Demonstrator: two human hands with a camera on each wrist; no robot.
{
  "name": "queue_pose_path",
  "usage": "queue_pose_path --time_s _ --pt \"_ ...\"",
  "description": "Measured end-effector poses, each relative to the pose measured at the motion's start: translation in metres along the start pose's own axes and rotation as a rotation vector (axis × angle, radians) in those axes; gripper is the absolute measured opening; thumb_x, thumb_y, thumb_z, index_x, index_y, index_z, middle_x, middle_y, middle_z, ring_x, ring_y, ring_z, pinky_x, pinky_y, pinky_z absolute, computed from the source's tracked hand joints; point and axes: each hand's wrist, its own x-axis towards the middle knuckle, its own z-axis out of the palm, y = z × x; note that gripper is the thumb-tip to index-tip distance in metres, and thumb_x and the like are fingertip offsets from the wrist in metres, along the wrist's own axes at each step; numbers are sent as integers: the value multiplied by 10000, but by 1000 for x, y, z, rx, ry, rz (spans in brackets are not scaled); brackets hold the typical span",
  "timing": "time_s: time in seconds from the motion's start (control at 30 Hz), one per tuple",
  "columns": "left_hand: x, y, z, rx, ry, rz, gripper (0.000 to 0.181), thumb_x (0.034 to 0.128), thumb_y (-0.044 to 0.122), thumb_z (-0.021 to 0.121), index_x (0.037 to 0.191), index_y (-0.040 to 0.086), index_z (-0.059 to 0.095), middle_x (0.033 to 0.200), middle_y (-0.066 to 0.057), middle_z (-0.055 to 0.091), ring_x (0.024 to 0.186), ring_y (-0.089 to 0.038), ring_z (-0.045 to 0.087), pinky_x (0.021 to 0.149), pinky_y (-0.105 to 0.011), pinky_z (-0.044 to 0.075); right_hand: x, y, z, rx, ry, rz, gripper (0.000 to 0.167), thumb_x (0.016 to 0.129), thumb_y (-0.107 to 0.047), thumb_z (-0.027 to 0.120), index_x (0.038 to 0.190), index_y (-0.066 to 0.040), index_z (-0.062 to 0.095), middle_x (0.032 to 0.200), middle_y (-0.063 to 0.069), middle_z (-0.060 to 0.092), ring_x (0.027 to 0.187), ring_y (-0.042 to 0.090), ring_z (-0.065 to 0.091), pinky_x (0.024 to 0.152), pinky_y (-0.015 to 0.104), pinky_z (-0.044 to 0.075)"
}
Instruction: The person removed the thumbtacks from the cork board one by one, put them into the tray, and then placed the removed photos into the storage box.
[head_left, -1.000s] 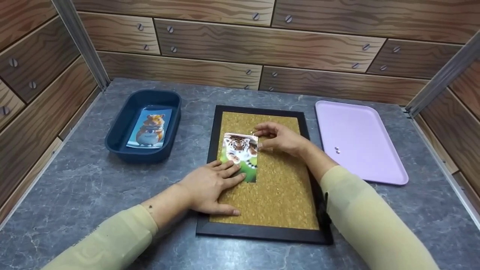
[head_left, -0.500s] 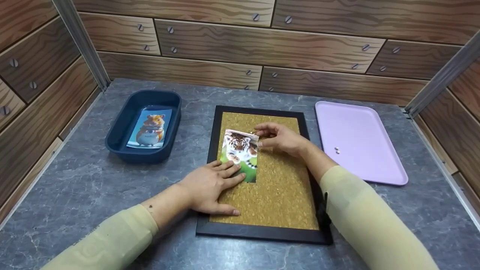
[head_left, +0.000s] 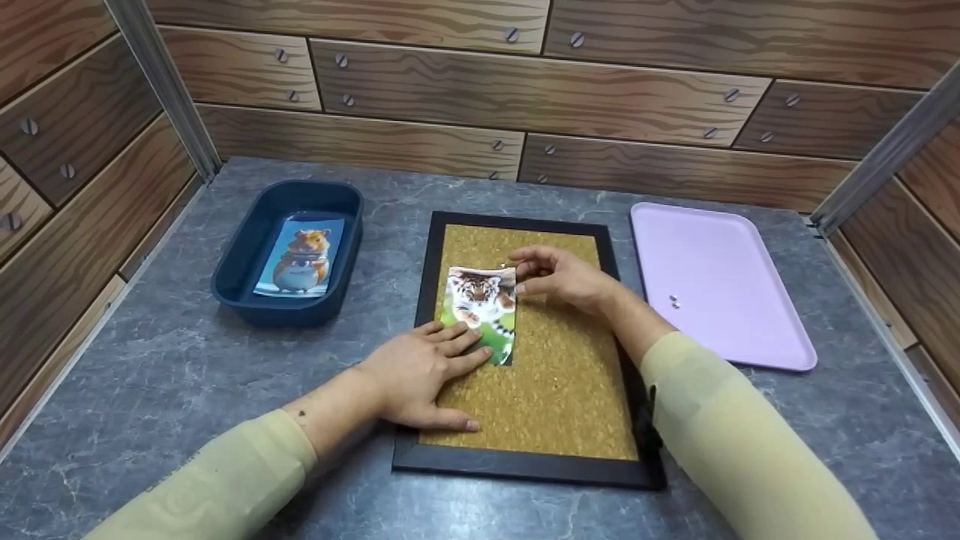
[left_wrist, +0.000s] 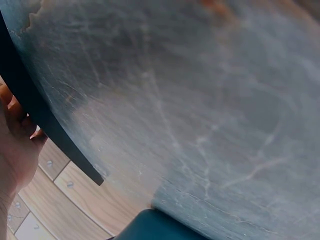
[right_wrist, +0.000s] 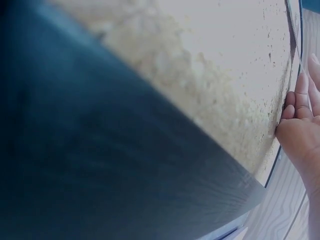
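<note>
A tiger photo (head_left: pixel 487 304) lies on the left part of a black-framed cork board (head_left: pixel 570 405). My left hand (head_left: pixel 421 375) is spread flat, its fingers resting on the photo's lower left part and its thumb on the cork. At the photo's upper right corner, my right hand (head_left: pixel 559 279) has bent fingers and seems to pinch a tiny silver pin (head_left: pixel 503 265). The fingers partly hide the grip. The thumb touches the photo's right edge, and the lower right corner of the photo curls up slightly.
A dark blue bin (head_left: pixel 225 289) at the left holds a hamster picture (head_left: pixel 301 259). On the right, a lilac tray (head_left: pixel 720 262) carries a few tiny silver pins (head_left: pixel 674 301). A wood-patterned wall (head_left: pixel 420 82) closes off the back of the grey marbled table (head_left: pixel 360 480).
The photo's top edge tilted up on its left side half a second ago and is lower again now. Its lower right corner has lifted a little. Both hands stay nearly in place.
</note>
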Motion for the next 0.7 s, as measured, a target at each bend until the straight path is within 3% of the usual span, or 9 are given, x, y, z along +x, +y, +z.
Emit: queue_pose_path --time_s 0.23,0.7 --pt "0 0 0 2 7 3 1001 942 864 431 1669 179 371 1709 -125 314 1582 -315 287 1280 -496 247 0 0 0 -52 -13 -5 636 933 11 755 1519 33 508 1369 223 613 1234 298 583 996 284 508" --pt "0 0 0 -6 -7 -7 1002 943 867 422 1674 184 359 1714 -121 298 1587 -311 270 1290 -484 219 -6 -8 7 38 13 -6 617 948 50 735 1518 50 499 1384 251 641 1254 307 623 1040 324 532"
